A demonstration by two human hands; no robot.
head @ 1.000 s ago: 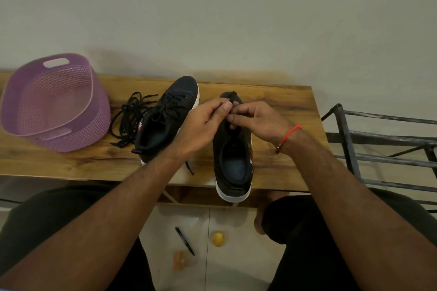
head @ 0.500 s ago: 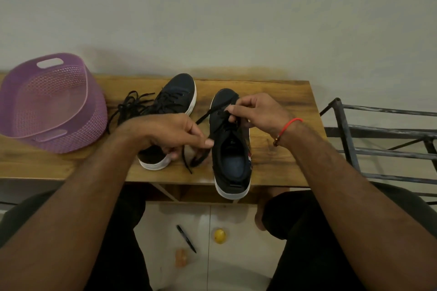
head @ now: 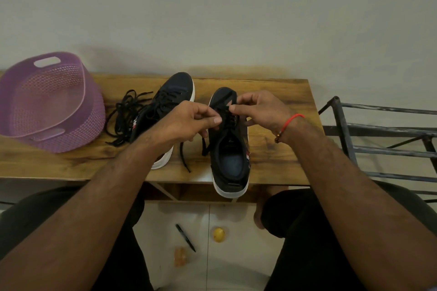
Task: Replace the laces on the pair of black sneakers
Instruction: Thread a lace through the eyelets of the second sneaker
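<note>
1. Right sneaker [head: 229, 149]: stands upright on the wooden surface [head: 279, 149], toe to the wall, heel over the near edge. Judged light, with a soft upper and a stiffer white sole; it is likely to slide or tip if the lace is pulled hard, so one hand should brace it near the eyelets.
2. Lace [head: 205, 146]: partly threaded through the upper eyelets; two loose ends trail onto the surface between the shoes. Judged limp and light, with no stiffness except at its tips, so it is best taken close to the tip for threading.
3. Left hand [head: 189, 120]: fingers curled, thumb and forefinger pinching the lace at the eyelet row.
4. Right hand [head: 257, 111]: fingers curled over the tongue area, pinching at the lace opposite the left hand; the exact contact is hidden.
5. Left sneaker [head: 165, 111]: just beside the first, fully laced by appearance.
6. Spare laces [head: 127, 116]: a loose tangle between the left sneaker and the purple basket [head: 47, 101], apt to snag if lifted.
</note>
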